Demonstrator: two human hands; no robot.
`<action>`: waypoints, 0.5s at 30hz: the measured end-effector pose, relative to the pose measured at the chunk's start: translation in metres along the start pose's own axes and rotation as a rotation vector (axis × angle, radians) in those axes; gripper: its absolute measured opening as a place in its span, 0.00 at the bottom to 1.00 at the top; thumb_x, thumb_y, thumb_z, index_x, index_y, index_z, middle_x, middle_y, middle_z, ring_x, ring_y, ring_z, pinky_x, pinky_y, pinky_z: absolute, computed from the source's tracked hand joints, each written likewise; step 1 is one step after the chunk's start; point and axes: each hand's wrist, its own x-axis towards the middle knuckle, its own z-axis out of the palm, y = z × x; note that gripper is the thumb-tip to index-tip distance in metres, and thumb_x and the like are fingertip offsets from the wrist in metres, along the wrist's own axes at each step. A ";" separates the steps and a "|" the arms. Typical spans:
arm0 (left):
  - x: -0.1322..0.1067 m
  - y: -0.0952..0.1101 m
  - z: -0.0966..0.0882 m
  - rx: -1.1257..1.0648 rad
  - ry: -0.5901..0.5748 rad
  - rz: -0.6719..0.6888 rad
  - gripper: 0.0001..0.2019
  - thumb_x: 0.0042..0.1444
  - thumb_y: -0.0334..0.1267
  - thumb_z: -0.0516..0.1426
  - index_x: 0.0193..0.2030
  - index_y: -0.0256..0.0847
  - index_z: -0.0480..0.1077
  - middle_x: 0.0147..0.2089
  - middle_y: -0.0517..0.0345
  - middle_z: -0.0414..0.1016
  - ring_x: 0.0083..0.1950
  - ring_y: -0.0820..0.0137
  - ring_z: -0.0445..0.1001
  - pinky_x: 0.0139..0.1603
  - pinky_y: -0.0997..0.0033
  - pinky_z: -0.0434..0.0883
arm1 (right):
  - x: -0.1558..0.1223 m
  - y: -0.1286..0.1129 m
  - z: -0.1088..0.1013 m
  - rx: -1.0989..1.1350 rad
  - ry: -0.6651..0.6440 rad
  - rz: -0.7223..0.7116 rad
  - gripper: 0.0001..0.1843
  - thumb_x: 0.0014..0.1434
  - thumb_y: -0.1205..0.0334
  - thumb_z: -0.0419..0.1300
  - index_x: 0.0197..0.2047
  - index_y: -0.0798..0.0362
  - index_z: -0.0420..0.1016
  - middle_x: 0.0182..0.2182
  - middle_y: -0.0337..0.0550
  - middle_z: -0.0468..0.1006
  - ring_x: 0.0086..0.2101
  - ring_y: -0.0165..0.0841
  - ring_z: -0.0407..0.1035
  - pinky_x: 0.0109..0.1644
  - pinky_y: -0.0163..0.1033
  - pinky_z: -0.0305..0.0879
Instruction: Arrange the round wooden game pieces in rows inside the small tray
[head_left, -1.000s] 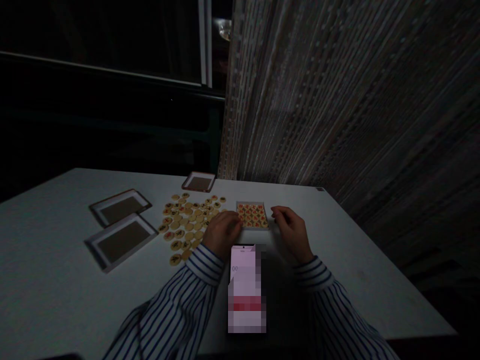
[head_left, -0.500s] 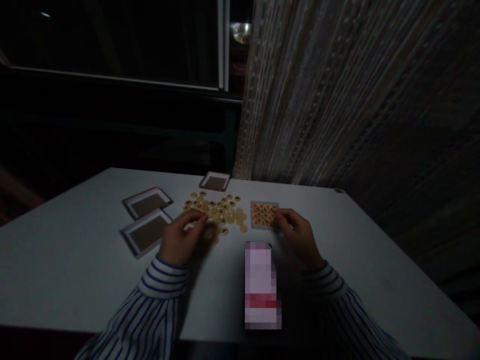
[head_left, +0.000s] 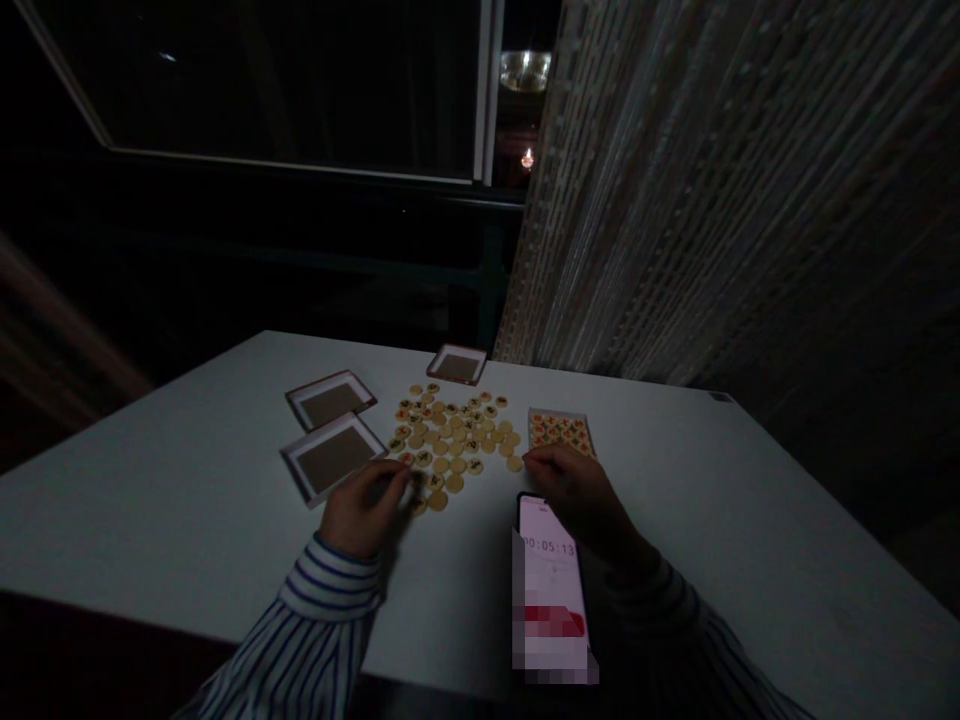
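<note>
My left hand [head_left: 365,507] is at the near left edge of a loose spread of round wooden xiangqi pieces [head_left: 459,465]. Its thumb and forefinger are drawn together beside a red-marked piece; whether they grip one is unclear. My right hand [head_left: 592,497] hovers between the spread and a shallow box [head_left: 592,437] holding rows of red-marked pieces, hiding the box's near side. The right fingertips are pinched together close to a single blank-faced piece [head_left: 514,464]; anything inside them is hidden. Some loose pieces show black or red characters, others blank faces.
Left of the spread lie two overlapping shallow box trays [head_left: 330,397] [head_left: 289,462]; another tray [head_left: 457,349] is behind it. A lit phone [head_left: 551,590] showing a timer lies below my right hand on the white table [head_left: 187,480]. A string curtain [head_left: 600,250] hangs behind.
My right hand has moved from the box's right edge to its near left side, toward the loose pieces. The left hand has drawn slightly nearer to me, uncovering pieces. The view has shifted.
</note>
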 end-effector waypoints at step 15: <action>-0.021 -0.030 0.013 0.112 -0.085 0.224 0.12 0.52 0.46 0.56 0.37 0.40 0.72 0.37 0.54 0.77 0.39 0.65 0.75 0.44 0.64 0.71 | -0.003 0.011 0.034 0.012 -0.131 -0.124 0.10 0.61 0.62 0.52 0.41 0.54 0.72 0.33 0.45 0.76 0.33 0.31 0.70 0.37 0.38 0.67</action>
